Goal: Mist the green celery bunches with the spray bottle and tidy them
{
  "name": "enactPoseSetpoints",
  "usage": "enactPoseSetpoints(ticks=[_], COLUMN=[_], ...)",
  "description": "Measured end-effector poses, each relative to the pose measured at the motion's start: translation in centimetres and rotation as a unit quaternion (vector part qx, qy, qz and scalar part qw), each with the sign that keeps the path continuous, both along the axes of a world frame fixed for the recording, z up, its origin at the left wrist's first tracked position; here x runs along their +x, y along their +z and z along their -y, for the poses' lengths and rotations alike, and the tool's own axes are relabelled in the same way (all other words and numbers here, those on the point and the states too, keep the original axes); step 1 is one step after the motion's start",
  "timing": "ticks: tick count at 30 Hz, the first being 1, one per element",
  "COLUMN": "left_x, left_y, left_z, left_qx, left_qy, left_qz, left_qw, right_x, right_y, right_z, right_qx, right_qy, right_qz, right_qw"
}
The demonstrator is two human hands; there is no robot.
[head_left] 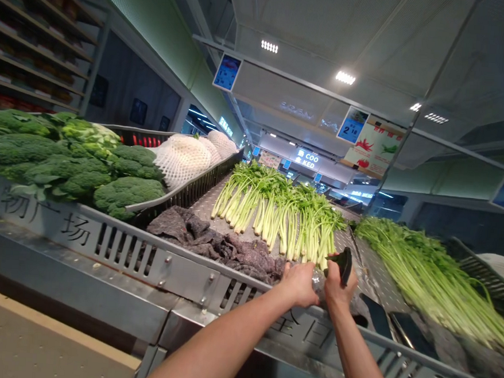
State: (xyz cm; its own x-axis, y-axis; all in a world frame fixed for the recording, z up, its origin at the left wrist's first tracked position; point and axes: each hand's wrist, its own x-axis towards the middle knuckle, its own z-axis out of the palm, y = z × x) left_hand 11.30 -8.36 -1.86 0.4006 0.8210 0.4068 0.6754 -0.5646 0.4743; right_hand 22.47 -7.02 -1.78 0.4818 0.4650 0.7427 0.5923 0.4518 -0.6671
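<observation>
My right hand (338,284) is closed around a black curved tool (345,267) whose kind I cannot make out. Close beside it on the left, my left hand (300,283) is bent at the front edge of the display, its fingertips partly hidden. Something clear and shiny (316,279), like plastic, shows between the two hands. Just beyond them celery stalks (282,214) lie in a row, leaves away from me and pale ends toward me. A crumpled dark grey cloth (226,247) lies along the front, left of my hands.
Broccoli (59,161) and net-wrapped produce (189,158) sit at the left, by a black crate wall (201,179). A slotted metal rail (185,273) runs along the front. Right of my hands lies a dark flat object (376,316). A mirror (436,271) reflects the celery.
</observation>
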Motion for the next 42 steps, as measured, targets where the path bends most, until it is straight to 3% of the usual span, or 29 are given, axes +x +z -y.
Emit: enactPoseSetpoints(ticks=[11, 21, 28, 35, 42], left_x=[-0.1, -1.7, -3.1, -3.3, -3.9], left_y=[-0.4, 0.6, -0.1, -0.2, 0.3], left_z=[0.0, -1.8, -2.3, -1.8, -1.3], left_qx=[-0.013, 0.031, 0.001, 0.001, 0.021], left_qy=[0.025, 0.016, 0.036, 0.050, 0.124], left_qz=[0.005, 0.070, 0.045, 0.048, 0.107], left_qw=[1.000, 0.997, 0.998, 0.998, 0.986], right_x=[-0.8, -2.6, -3.6, -3.8, -6.1], right_y=[0.5, 2.5, 1.4, 1.2, 2.4], right_z=[-0.2, -1.6, -2.8, -2.8, -3.6], right_qx=[-0.007, 0.066, 0.023, 0.034, 0.055], right_qy=[-0.012, 0.021, 0.037, 0.055, 0.096], right_qz=[0.019, 0.026, 0.045, 0.041, 0.034], right_qw=[1.000, 0.997, 0.998, 0.997, 0.993])
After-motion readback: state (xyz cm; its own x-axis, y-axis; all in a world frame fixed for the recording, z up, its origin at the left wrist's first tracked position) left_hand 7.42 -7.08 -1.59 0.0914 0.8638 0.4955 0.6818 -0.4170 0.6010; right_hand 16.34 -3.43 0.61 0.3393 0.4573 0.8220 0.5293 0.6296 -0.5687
